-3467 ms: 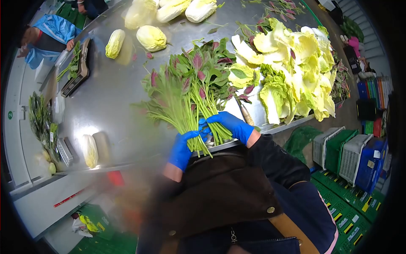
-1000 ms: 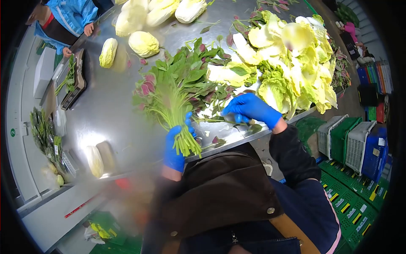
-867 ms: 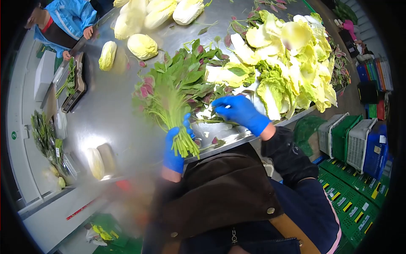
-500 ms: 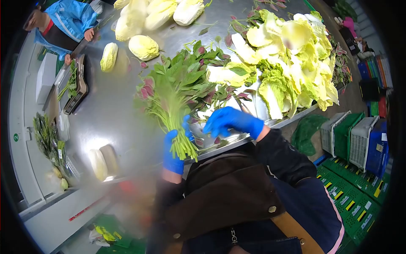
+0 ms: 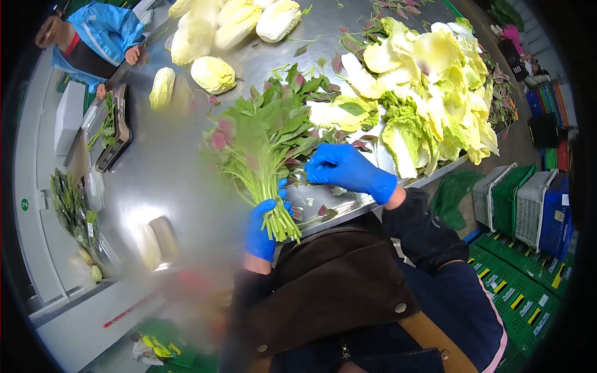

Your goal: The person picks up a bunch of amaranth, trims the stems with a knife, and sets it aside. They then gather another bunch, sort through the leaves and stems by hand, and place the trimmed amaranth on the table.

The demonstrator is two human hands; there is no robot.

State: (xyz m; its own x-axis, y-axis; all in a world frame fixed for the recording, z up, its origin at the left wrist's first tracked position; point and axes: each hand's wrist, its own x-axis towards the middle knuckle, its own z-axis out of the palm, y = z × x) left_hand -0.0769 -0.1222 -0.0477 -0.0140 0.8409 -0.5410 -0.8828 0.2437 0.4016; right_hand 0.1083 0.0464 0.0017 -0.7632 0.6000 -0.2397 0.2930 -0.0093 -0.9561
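Observation:
My left hand (image 5: 264, 227), in a blue glove, is wrapped round the stems of a bunch of leafy greens (image 5: 264, 149) with green and reddish leaves. The stem ends stick out below the fingers. My right hand (image 5: 349, 169), also blue-gloved, is just right of the bunch over the metal table (image 5: 168, 133). Its fingers are bent together near some leaves, and what they hold, if anything, is too small to tell. Pale cabbage leaves (image 5: 429, 93) lie heaped beyond it. A blur covers part of the bunch's left side.
Whole cabbages (image 5: 212, 75) lie at the table's far side. A scale (image 5: 118, 130) bearing greens stands at the left, near a person in a blue covering (image 5: 106, 31). Packed greens (image 5: 68, 205) are at the far left. Crates (image 5: 525, 199) stand at the right.
My left hand and the bunch have shifted slightly right. My right hand has moved a little right, and its fingers are drawn closer together.

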